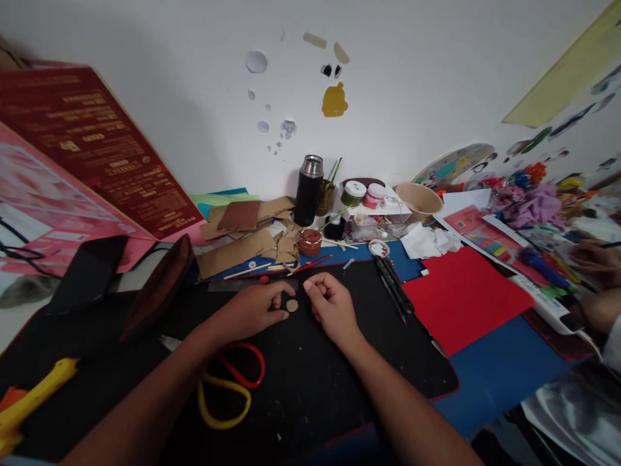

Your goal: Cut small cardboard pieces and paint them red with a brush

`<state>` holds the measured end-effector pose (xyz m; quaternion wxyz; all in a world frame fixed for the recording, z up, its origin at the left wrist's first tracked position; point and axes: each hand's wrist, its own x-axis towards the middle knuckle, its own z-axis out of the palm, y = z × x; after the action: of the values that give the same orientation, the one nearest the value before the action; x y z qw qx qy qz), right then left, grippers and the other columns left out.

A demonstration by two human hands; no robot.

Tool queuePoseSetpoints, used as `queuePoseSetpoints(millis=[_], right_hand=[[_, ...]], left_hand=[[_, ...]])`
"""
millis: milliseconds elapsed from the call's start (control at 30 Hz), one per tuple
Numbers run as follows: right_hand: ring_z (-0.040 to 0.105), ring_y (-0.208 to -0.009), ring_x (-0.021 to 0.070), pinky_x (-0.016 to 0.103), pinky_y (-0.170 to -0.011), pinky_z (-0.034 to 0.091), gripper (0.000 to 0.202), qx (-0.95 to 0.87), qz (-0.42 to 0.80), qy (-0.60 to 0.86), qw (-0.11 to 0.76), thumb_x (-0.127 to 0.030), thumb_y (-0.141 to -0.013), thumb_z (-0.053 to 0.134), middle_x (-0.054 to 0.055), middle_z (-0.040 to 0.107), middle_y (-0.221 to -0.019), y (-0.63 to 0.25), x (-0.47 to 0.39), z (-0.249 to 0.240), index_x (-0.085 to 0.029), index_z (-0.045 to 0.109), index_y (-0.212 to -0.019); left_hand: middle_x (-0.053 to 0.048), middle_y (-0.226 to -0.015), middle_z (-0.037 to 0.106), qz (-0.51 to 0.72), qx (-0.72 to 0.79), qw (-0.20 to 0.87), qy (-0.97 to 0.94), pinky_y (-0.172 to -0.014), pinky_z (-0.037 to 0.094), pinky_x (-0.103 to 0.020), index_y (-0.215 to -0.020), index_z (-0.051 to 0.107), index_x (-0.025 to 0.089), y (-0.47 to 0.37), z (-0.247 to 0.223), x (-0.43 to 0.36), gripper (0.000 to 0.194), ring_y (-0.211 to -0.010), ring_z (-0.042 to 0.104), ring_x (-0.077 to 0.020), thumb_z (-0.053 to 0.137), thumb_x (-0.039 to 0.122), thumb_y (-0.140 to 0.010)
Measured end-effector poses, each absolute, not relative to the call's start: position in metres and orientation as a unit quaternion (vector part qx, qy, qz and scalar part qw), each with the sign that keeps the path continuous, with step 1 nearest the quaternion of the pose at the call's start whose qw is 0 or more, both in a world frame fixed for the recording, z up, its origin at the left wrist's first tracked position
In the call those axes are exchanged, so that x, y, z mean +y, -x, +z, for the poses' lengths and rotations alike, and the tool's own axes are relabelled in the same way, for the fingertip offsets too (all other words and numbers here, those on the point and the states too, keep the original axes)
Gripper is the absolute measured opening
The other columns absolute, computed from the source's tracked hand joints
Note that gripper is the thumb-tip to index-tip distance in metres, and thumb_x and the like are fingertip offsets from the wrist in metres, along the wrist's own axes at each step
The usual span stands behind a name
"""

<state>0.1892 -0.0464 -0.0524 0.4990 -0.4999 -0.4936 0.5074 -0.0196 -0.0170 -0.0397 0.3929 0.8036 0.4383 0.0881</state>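
A small round beige disc point(292, 305) shows on the black mat, right by the thumb and index finger of my left hand point(255, 307). That hand's thumb and index are apart, one on either side of the disc; whether they touch it I cannot tell. To its right, my right hand point(334, 309) is closed, thumb against curled fingers; anything in its pinch is too small to make out. Scissors point(228, 382) with red and yellow handles lie partly under my left forearm. A small red piece point(264, 279) rests just beyond my left hand.
Cardboard scraps point(237, 252), an open brown paint jar point(310, 242) and a black flask point(308, 191) stand behind the mat point(310, 388). Black pen-like tools point(392, 288) and a red sheet point(468, 301) lie to the right. Another person's hand point(599, 262) is at far right.
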Motion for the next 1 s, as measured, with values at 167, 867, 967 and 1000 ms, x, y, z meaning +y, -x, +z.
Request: queuePoseSetpoints(millis=[167, 867, 967, 1000], right_hand=[[0.035, -0.038, 0.0087, 0.022, -0.038, 0.026, 0.035, -0.446, 0.536, 0.487, 0.526, -0.055, -0.088, 0.074, -0.012, 0.042, -0.049, -0.192, -0.045, -0.045, -0.021, 0.062, -0.087], [0.035, -0.040, 0.0093, 0.023, -0.039, 0.025, 0.032, -0.467, 0.542, 0.489, 0.499, -0.052, -0.090, 0.073, -0.011, 0.043, -0.050, -0.188, -0.049, -0.043, -0.022, 0.063, -0.086], [0.034, -0.040, 0.0093, 0.023, -0.040, 0.026, 0.030, -0.475, 0.537, 0.495, 0.492, -0.050, -0.091, 0.072, -0.011, 0.042, -0.050, -0.187, -0.050, -0.043, -0.022, 0.063, -0.087], [0.034, -0.040, 0.0094, 0.023, -0.040, 0.026, 0.029, -0.478, 0.534, 0.496, 0.490, -0.050, -0.091, 0.071, -0.011, 0.042, -0.051, -0.187, -0.050, -0.044, -0.022, 0.064, -0.087]], left_hand=[[0.002, -0.085, 0.067, 0.072, 0.451, 0.373, -0.807, -0.068, 0.037, -0.029, -0.129, 0.062, 0.025, 0.017, -0.039, -0.018, 0.039, -0.076, 0.063, -0.0184, 0.064, 0.032, -0.091], [0.003, -0.084, 0.066, 0.074, 0.493, 0.344, -0.796, -0.066, 0.036, -0.030, -0.116, 0.058, 0.024, 0.009, -0.034, -0.025, 0.033, -0.074, 0.063, -0.0195, 0.070, 0.038, -0.089], [0.003, -0.084, 0.067, 0.072, 0.501, 0.340, -0.792, -0.065, 0.036, -0.030, -0.111, 0.057, 0.024, 0.006, -0.031, -0.027, 0.029, -0.074, 0.064, -0.0197, 0.070, 0.038, -0.089], [0.003, -0.083, 0.067, 0.072, 0.503, 0.337, -0.793, -0.065, 0.036, -0.030, -0.110, 0.057, 0.025, 0.005, -0.031, -0.027, 0.028, -0.073, 0.064, -0.0197, 0.069, 0.038, -0.090]])
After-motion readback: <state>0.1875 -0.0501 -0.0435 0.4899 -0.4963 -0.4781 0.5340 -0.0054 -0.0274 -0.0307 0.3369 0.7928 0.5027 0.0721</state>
